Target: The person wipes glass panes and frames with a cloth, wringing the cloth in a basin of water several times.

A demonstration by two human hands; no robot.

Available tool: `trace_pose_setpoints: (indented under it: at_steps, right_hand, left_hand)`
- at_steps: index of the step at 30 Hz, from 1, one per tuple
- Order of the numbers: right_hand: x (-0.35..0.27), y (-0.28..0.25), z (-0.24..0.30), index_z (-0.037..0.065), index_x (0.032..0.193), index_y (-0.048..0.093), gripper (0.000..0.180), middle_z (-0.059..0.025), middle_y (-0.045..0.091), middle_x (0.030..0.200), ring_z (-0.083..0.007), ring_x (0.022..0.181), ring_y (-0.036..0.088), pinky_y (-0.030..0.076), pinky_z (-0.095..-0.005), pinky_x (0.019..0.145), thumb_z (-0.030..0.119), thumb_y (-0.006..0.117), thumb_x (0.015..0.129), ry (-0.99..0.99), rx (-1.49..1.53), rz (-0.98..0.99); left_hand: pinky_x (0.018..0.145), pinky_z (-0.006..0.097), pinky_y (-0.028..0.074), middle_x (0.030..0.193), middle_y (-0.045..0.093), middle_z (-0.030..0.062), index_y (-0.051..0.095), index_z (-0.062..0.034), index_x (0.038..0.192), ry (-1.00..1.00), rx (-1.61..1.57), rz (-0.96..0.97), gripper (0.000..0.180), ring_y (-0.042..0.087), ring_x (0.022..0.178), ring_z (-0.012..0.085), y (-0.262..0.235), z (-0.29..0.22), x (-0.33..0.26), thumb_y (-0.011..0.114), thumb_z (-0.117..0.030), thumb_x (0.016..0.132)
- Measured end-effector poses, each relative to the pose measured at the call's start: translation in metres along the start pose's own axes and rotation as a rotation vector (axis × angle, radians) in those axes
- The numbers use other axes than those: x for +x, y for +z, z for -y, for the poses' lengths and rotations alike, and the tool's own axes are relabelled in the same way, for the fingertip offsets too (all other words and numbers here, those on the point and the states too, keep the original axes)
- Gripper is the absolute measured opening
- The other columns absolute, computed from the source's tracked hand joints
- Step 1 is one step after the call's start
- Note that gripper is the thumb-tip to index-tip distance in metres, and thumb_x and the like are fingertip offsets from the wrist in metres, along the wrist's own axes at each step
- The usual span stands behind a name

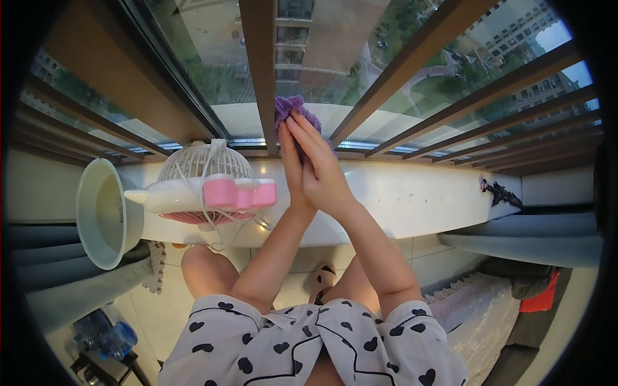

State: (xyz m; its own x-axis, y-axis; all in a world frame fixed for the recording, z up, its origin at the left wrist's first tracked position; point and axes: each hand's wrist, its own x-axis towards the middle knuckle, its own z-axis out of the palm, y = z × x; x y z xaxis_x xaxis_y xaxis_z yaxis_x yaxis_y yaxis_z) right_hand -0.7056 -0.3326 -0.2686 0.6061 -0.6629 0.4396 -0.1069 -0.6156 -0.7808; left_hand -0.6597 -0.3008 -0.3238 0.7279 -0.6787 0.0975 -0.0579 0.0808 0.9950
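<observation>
Straight ahead of me, a crumpled purple cloth [289,105] is bunched against the window side, just right of a brown upright window bar [259,71]. My left hand [293,170] and my right hand [324,174] press together palm to palm, fingers pointing away from me. Cloth sticks out past the fingertips and to the right of the right hand's fingers, and part of it is hidden between the hands. Both forearms reach over the white windowsill [386,193].
Left of my hands, a white and pink fan [212,177] with a looped cable lies on the sill. A pale basin [103,212] stands beyond it. A small dark object [502,195] lies at the sill's right end. Grey curtains [534,235] hang at both sides.
</observation>
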Motion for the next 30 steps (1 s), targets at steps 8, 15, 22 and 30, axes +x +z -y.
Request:
trace_pose_setpoints:
  at_steps: [8, 15, 22, 30]
  right_hand:
    - [-0.03, 0.045, -0.066, -0.001, 0.122, 0.054, 0.036, -0.0198, 0.055, 0.125, -0.0363, 0.118, 0.05, 0.039, -0.0386, 0.099, 0.007, 0.056, 0.088, 0.093, -0.024, -0.046]
    - [-0.045, 0.065, -0.086, -0.003, 0.124, 0.053, 0.037, -0.0229, 0.055, 0.125, -0.0368, 0.118, 0.05, 0.04, -0.0384, 0.1, 0.009, 0.054, 0.089, 0.289, -0.003, -0.049]
    - [-0.065, 0.061, -0.086, -0.005, 0.133, 0.042, 0.046, -0.0253, 0.043, 0.137, -0.0364, 0.127, 0.043, 0.037, -0.0376, 0.104, 0.003, 0.04, 0.088, 0.567, 0.016, -0.138]
    - [-0.058, 0.053, -0.106, -0.004, 0.128, 0.049, 0.046, -0.0215, 0.055, 0.126, -0.032, 0.117, 0.053, 0.038, -0.0338, 0.101, 0.003, 0.042, 0.083, 0.765, 0.269, -0.12]
  left_hand:
    - [0.106, 0.04, 0.031, 0.137, 0.035, 0.0222, 0.027, -0.0001, 0.141, 0.097, 0.178, -0.031, 0.06, 0.037, 0.128, 0.0372, -0.004, 0.104, -0.01, 0.054, -0.014, 0.09]
    - [0.101, 0.043, 0.035, 0.132, 0.04, 0.024, 0.033, 0.0017, 0.136, 0.155, 0.322, -0.02, 0.056, 0.042, 0.12, 0.0397, -0.014, 0.101, -0.009, 0.055, -0.014, 0.087]
    - [0.097, 0.04, 0.037, 0.125, 0.053, 0.013, 0.051, -0.005, 0.125, 0.319, 0.524, 0.21, 0.043, 0.045, 0.113, 0.0331, -0.018, 0.107, -0.002, 0.056, -0.012, 0.083]
    - [0.086, 0.038, 0.045, 0.121, 0.053, 0.0121, 0.048, -0.0054, 0.125, 0.201, 0.852, 0.444, 0.049, 0.048, 0.104, 0.034, -0.026, 0.059, 0.006, 0.061, -0.014, 0.079]
